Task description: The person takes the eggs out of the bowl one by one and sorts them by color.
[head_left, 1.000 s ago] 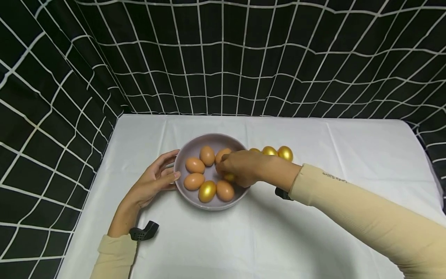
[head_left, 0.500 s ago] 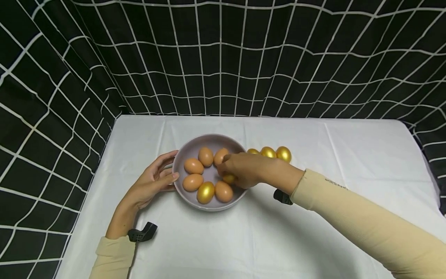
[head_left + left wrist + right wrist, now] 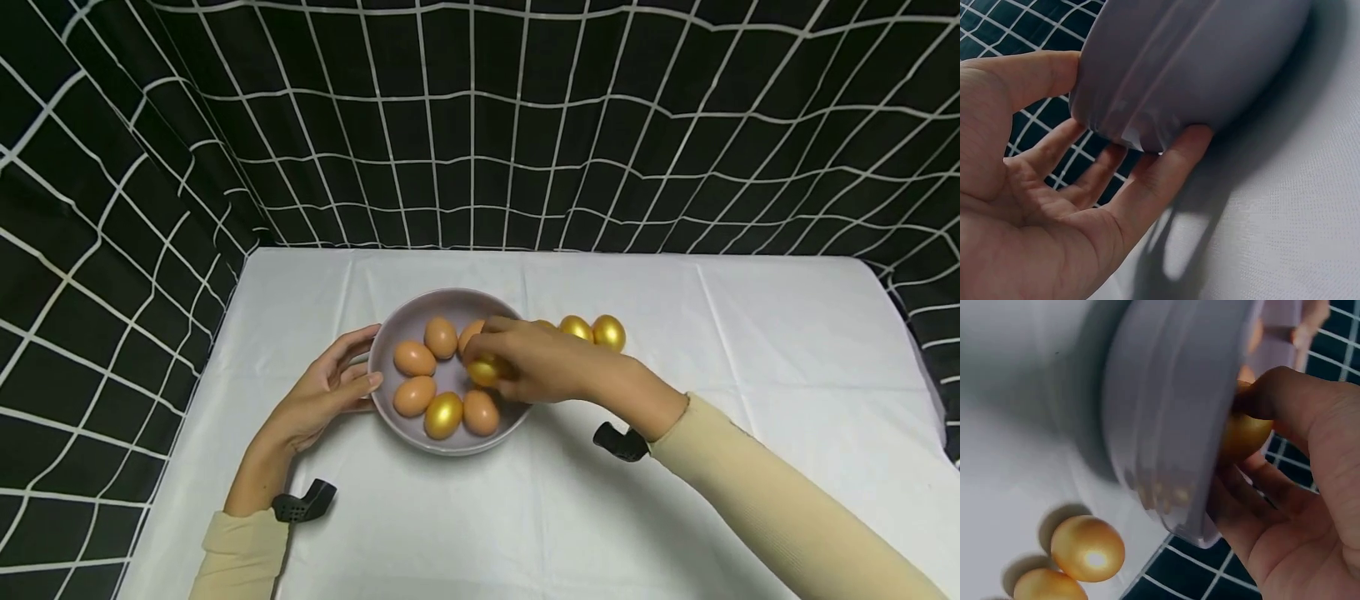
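Observation:
A mauve bowl (image 3: 453, 448) stands on the white-covered table, holding several brown eggs (image 3: 414, 358) and a golden egg (image 3: 443, 415). My left hand (image 3: 322, 396) holds the bowl's left side, thumb at the rim and fingers spread along the outer wall (image 3: 1166, 69). Inside the bowl's right part, my right hand (image 3: 543, 358) grips another golden egg (image 3: 486, 370) between thumb and fingers. In the right wrist view that golden egg (image 3: 1244, 434) shows just past the rim, partly covered by the thumb. One brown egg (image 3: 471, 333) is partly hidden behind the right hand.
More golden eggs (image 3: 608, 333) lie in a row on the white tablecloth (image 3: 750, 350) right of the bowl, partly hidden by the right hand. A black cloth with a white grid (image 3: 480, 125) hangs behind and to the left. Each wrist carries a black camera (image 3: 303, 502).
My right hand has risen and turned slightly within the bowl, and the golden egg in its fingers shows more. The left hand keeps its place on the bowl. The view has shifted slightly.

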Demonstrator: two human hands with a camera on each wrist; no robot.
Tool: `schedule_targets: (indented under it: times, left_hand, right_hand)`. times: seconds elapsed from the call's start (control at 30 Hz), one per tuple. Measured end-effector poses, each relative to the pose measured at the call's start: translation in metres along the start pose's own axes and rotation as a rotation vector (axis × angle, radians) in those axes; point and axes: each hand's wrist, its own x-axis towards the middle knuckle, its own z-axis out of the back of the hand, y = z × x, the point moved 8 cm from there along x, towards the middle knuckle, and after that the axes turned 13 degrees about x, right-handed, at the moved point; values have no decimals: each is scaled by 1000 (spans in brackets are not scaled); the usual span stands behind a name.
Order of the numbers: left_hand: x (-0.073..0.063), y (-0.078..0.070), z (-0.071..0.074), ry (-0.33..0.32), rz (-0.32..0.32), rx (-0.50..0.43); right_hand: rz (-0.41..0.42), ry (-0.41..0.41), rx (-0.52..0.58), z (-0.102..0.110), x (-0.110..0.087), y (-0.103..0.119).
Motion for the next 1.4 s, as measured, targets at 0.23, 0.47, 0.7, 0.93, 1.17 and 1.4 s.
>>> schedule_targets:
  times: [0.23,0.47,0.7,0.93,1.17,1.4]
  left_hand:
    - [1,4,-4,11,1,24]
    - [-1,1,0,13,-16,23]
    - [-2,0,4,9,-15,47]
    - [-1,1,1,9,-14,29]
    - [-2,-1,1,7,-12,23]
    - [-2,-2,-1,0,-6,50]
  right_hand:
    - [8,-172,167,18,-19,-4]
    - [4,-324,393,25,-33,-18]
    - [-21,-464,540,22,-45,-30]
    - [-42,-591,606,23,-69,-36]
    - [-123,-646,678,26,-85,-53]
    - [-126,-684,698,30,-95,-66]
